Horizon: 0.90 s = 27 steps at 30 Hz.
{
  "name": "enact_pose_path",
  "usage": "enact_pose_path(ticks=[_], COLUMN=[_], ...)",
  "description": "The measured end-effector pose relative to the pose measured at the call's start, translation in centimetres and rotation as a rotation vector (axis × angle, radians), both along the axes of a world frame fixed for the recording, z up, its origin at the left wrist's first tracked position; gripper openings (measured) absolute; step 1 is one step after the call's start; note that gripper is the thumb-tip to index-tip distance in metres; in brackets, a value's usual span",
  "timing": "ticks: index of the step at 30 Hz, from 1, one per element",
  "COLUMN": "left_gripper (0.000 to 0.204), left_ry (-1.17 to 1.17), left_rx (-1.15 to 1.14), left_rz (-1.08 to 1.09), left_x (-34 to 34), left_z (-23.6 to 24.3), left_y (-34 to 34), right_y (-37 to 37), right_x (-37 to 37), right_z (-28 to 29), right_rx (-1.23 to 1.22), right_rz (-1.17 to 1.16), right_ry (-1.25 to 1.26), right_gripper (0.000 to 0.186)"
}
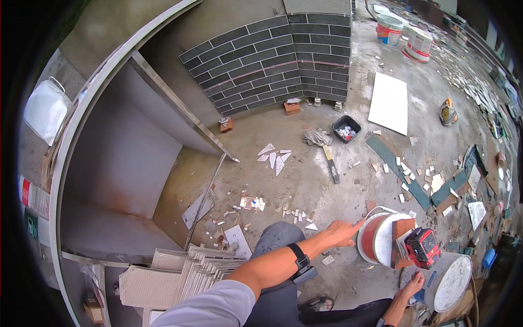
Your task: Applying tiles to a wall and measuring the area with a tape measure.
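two hands point(343, 233) — two buckets point(383, 240) near them, one black tub point(356, 125)

Left arm reaching across, right hand low

The person's left arm extends diagonally forward and to the right, past a bent knee point(280, 237) in dark trousers. A pale grey sleeve point(212, 308) ends near the elbow, leaving the forearm point(275, 267) bare; a black strap point(298, 255) circles it below the wrist. The left hand point(342, 233) is turned back upward, forefinger stretched out to the right; its grip is unclear. The right hand point(411, 284) sits lower and nearer the body, fingers bent, wrist partly out of view, its palm hidden.
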<state>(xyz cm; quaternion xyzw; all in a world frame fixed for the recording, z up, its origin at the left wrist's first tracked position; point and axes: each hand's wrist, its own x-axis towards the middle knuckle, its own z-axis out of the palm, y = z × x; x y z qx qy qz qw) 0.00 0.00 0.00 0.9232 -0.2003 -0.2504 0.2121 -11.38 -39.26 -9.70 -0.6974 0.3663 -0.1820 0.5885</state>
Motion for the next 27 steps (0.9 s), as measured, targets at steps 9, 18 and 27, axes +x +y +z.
enact_pose_path(ticks=[9, 18, 27], left_gripper=[0.083, 0.059, 0.031], left_ry=[0.276, 0.429, 0.291], left_rx=[-0.052, -0.168, -0.33], left_rz=[0.199, 0.686, 1.115], left_x=[-9.0, -8.5, -4.4], left_z=[12.1, 21.7, 12.1], left_y=[7.3, 18.5, 33.6], right_y=[7.9, 21.1, 41.0], right_x=[-9.1, -6.6, 12.2], right_z=[15.1, 24.6, 27.5], right_rx=[0.43, 0.306, 0.291], right_rz=[0.239, 0.744, 0.832], right_ry=[0.418, 0.571, 0.538], right_gripper=[0.009, 0.017, 0.019])
